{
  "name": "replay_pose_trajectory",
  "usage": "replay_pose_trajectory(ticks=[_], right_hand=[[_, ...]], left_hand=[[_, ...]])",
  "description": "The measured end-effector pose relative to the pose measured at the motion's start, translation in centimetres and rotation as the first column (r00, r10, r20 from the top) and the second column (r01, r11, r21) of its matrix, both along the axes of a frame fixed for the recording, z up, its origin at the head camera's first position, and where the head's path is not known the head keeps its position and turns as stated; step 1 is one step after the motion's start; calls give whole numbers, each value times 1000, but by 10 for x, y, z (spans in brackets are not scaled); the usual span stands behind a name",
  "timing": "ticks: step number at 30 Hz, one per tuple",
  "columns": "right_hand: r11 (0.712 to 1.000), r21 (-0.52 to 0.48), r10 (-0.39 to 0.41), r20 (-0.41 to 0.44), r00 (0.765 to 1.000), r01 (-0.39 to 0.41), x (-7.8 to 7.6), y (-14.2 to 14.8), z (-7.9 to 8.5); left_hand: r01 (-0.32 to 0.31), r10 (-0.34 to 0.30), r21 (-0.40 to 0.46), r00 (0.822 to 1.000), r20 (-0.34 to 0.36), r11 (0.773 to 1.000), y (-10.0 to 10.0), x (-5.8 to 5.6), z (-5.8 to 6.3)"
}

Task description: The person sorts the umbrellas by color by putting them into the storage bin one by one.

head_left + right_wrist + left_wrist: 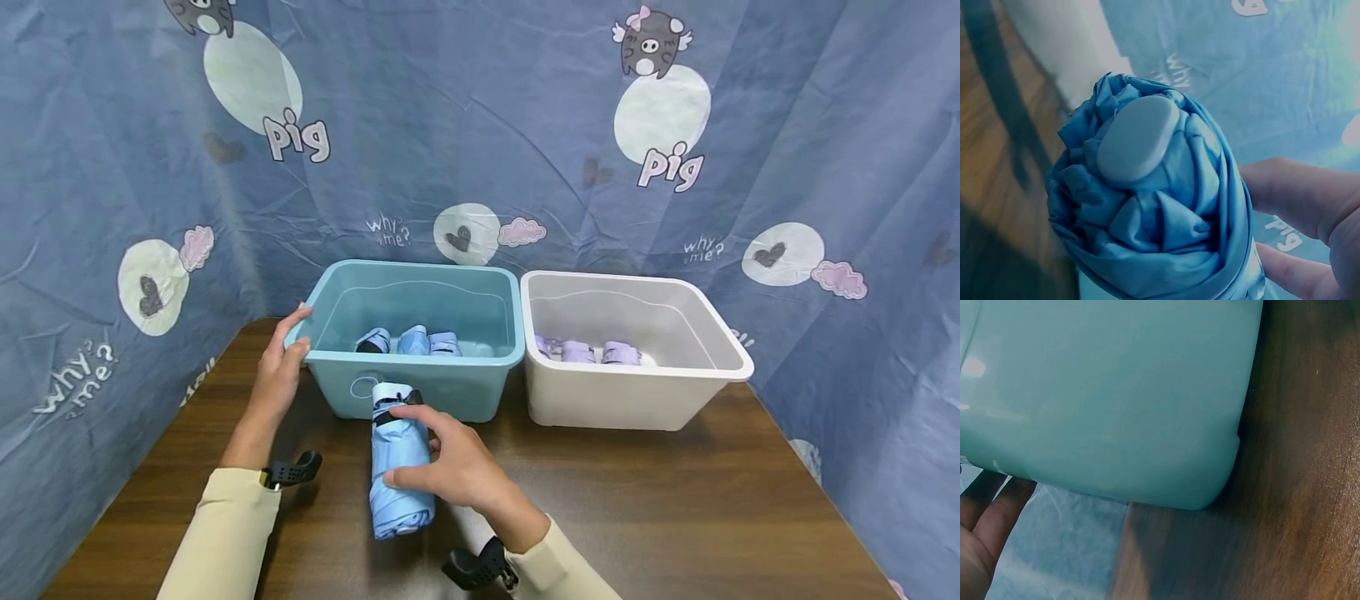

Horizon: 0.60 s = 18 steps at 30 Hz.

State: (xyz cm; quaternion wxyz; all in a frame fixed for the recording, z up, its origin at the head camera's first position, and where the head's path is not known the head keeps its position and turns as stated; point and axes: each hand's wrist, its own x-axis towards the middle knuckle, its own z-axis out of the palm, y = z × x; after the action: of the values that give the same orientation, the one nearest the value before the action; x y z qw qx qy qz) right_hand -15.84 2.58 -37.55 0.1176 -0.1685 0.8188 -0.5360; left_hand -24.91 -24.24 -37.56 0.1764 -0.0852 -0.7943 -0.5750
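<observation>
A folded light-blue umbrella (401, 475) with a white cap and a black band hangs in front of the teal bin (420, 387). My right hand (461, 462) grips it from the right side, thumb and fingers spread along its length. In the right wrist view, the umbrella's bunched cloth end (1154, 219) and its pale oval tip piece (1138, 140) face the camera. My left hand (277, 375) holds the teal bin's left rim near the front corner. Inside that bin lie several blue folded umbrellas (413, 341).
A white bin (607, 400) stands right beside the teal one, with several lilac folded umbrellas (621, 353) inside. Both bins rest on a dark wooden table (675, 508). Behind them hangs a blue printed cloth (480, 150), which also covers the sides.
</observation>
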Motion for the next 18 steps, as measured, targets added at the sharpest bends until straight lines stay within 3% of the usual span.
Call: replay_pose_trajectory(ticks=[5, 18], right_hand=[[997, -81, 21, 28, 999, -19, 5, 5, 9], [991, -128, 41, -1, 999, -41, 12, 20, 32]], left_hand=[[2, -2, -1, 1000, -2, 1000, 0, 1, -1], [27, -27, 28, 1000, -5, 999, -1, 0, -1]])
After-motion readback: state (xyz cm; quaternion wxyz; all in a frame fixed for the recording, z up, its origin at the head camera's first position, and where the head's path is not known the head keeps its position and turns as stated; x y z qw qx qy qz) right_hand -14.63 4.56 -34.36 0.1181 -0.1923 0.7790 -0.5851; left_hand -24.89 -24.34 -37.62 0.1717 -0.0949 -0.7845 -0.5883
